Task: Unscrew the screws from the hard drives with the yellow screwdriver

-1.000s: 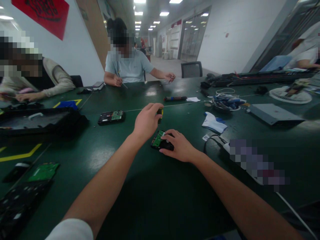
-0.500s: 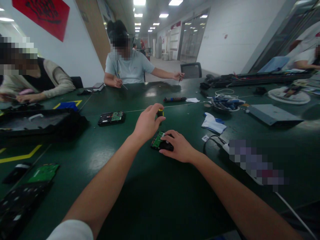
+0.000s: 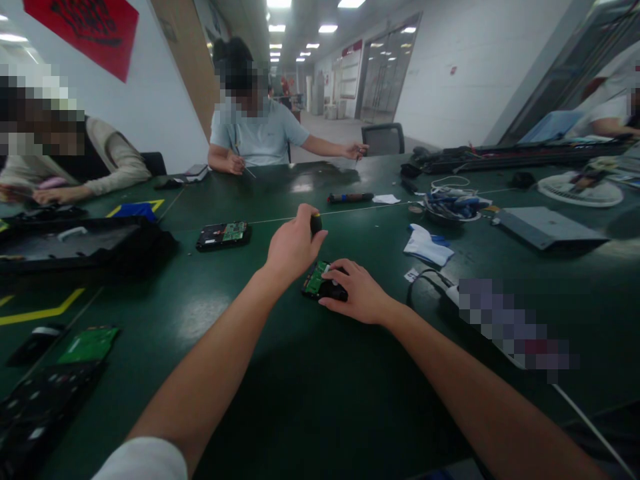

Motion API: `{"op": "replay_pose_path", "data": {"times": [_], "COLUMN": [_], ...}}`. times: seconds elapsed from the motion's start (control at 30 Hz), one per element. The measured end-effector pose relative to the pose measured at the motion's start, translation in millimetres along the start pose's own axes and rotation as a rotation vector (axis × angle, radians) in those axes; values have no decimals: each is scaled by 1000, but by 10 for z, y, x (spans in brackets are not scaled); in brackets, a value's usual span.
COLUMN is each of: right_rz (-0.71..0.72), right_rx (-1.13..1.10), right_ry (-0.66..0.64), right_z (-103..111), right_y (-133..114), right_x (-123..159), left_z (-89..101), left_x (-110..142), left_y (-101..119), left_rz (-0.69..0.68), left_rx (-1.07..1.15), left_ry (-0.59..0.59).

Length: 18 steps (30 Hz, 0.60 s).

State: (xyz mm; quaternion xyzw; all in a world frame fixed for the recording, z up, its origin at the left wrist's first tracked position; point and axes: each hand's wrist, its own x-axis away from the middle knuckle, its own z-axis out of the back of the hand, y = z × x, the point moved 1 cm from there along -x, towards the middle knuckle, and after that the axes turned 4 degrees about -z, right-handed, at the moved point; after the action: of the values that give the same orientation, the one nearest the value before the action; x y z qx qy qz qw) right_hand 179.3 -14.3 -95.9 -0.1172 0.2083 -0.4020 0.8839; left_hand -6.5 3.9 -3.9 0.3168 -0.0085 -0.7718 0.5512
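Note:
My left hand (image 3: 295, 241) is closed round the black and yellow handle of a screwdriver (image 3: 316, 224). It holds the handle upright just above and behind a small hard drive (image 3: 315, 283); the shaft and tip are hidden. The drive lies on the table with its green circuit board up. My right hand (image 3: 360, 293) grips the drive's right part, fingers over the top and thumb along the near edge, covering much of the black casing.
Another hard drive (image 3: 223, 235) lies to the left, with a black tray (image 3: 75, 240) beyond it. At the near left is a green circuit board (image 3: 89, 344). A white glove (image 3: 427, 247), a power strip (image 3: 500, 333) and a grey metal box (image 3: 550, 225) lie right. Co-workers sit opposite.
The screwdriver handle has turned and tilted slightly in my left hand, whose fingers have shifted a little to the left. My right hand and the hard drive stay in place.

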Motion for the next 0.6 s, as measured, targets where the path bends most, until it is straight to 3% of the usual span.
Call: {"op": "replay_pose_path", "data": {"times": [0.33,0.6], "right_rz": [4,-10], "right_rx": [4,6], "right_ry": [11,-3], "right_z": [-3,-8], "right_y": [-11,-4], "right_x": [-6,-9], "left_z": [15,-21], "left_x": [-8,6], "left_y": [22,10], "left_rz": [-196,-27], "left_rx": [-17,-12], "left_ry": [44,37]}}
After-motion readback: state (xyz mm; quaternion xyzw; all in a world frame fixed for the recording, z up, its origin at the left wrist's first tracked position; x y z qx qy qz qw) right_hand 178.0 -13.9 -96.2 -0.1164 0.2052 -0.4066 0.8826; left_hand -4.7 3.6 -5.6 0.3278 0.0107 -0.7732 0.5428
